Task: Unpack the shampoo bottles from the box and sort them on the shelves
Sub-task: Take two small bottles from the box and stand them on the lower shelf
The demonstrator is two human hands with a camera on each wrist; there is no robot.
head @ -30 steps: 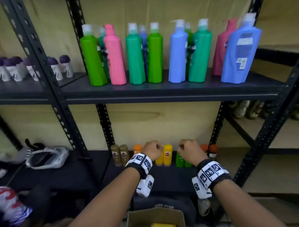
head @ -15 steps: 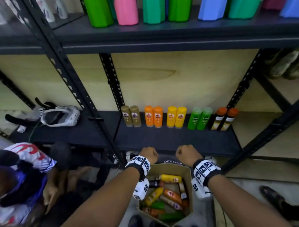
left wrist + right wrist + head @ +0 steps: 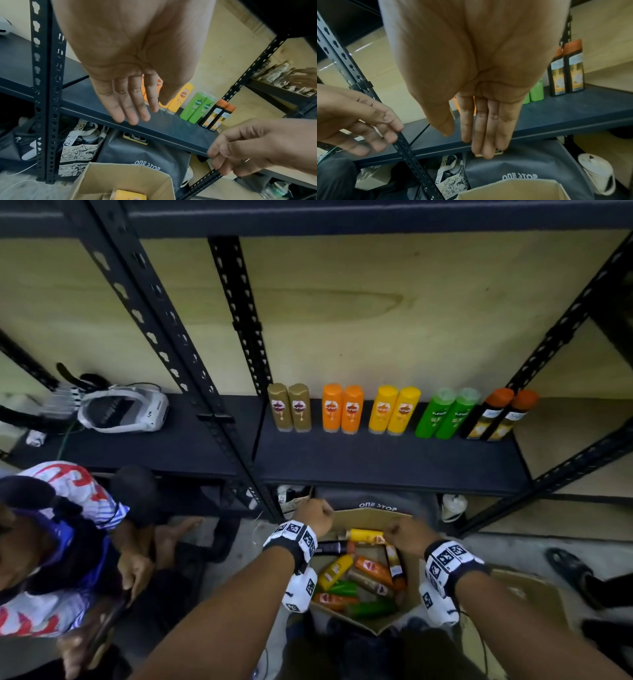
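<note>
An open cardboard box (image 3: 356,517) stands on the floor below me and holds several lying shampoo bottles, among them a yellow one (image 3: 364,535), an orange one (image 3: 373,570) and a green one (image 3: 371,609). My left hand (image 3: 313,517) hovers over the box's far left corner. My right hand (image 3: 402,537) hovers over its far right side. In the wrist views the left fingers (image 3: 130,108) and right fingers (image 3: 481,128) hang straight and hold nothing. On the dark shelf (image 3: 376,463) stand pairs of gold (image 3: 289,407), orange (image 3: 342,409), yellow (image 3: 394,410), green (image 3: 445,414) and black orange-capped bottles (image 3: 493,416).
A black perforated upright (image 3: 191,378) splits the shelving left of the bottles. A white headset (image 3: 123,412) lies on the left bay. A grey "ONE STOP" bag (image 3: 376,501) sits under the shelf behind the box. A person (image 3: 51,542) crouches at the left; a shoe (image 3: 568,566) is at right.
The view has tilted down, so the upper shelf of big bottles left the picture. Both hands dropped from shelf height to just above the box.
</note>
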